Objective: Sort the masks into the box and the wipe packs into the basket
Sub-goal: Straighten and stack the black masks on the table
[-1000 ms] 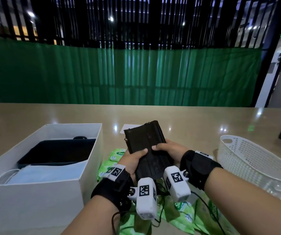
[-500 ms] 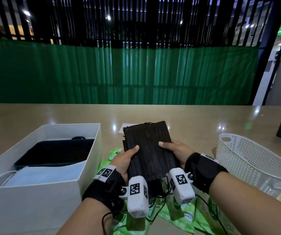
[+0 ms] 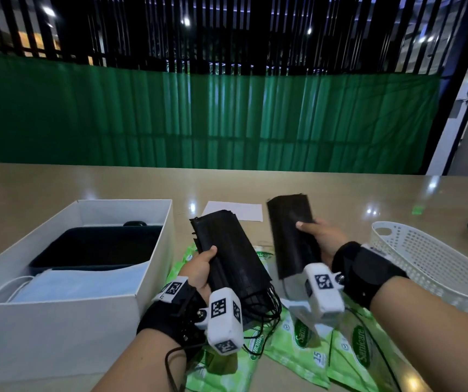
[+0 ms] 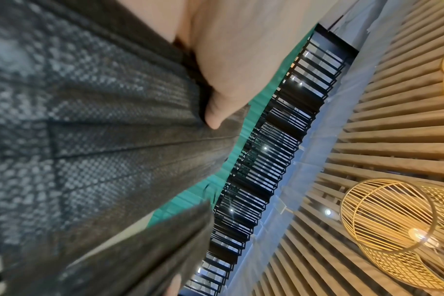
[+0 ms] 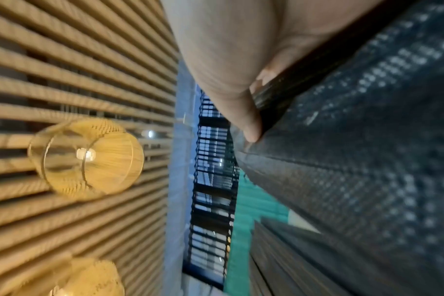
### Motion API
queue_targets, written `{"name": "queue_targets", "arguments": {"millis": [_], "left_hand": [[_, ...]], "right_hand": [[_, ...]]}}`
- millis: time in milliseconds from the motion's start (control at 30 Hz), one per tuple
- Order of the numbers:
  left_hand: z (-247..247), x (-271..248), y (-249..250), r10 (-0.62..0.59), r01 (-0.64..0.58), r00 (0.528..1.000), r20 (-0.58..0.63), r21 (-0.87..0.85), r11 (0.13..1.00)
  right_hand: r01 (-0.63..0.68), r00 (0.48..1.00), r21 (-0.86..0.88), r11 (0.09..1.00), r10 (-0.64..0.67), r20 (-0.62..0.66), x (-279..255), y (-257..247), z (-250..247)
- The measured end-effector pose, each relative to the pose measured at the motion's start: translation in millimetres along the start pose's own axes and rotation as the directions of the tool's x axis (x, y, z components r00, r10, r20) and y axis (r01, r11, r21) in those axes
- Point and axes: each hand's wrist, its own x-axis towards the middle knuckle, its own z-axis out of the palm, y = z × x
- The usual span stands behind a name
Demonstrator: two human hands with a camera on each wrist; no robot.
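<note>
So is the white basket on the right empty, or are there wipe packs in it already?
Empty as far as the head view shows: the white basket shows only bare perforated walls, and the green wipe packs lie on the table.

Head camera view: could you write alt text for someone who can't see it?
A person's left hand and right hand each hold black masks above green wipe packs, between a white box and a white basket.

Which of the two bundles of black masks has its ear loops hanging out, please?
The bundle in the left hand, black masks: its loops dangle below; the right hand's bundle shows none.
</note>
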Motion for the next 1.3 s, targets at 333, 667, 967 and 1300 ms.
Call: {"name": "queue_targets", "arguments": {"millis": [333, 667, 967, 1300], "left_hand": [[26, -14, 1, -0.088, 0.095, 0.991, 0.1, -0.068, 0.993], [26, -35, 6, -0.091, 0.118, 0.955, 0.282, -0.083, 0.99], [23, -34, 6, -0.032, 0.062, 0.964, 0.262, -0.106, 0.992], [29, -33, -2, -0.091, 0.123, 0.956, 0.278, -0.1, 0.987]], "right_hand": [[0.009, 0.948, 0.097, 0.995, -0.039, 0.316, -37, -40, 33], [0.112, 0.98, -0.612, 0.783, 0.016, 0.2, -23, 15, 56], [-0.176, 0.946, -0.2, 0.964, 0.222, 0.238, -14, 12, 34], [0.143, 0.973, -0.562, 0.815, -0.013, 0.228, -25, 6, 48]]}}
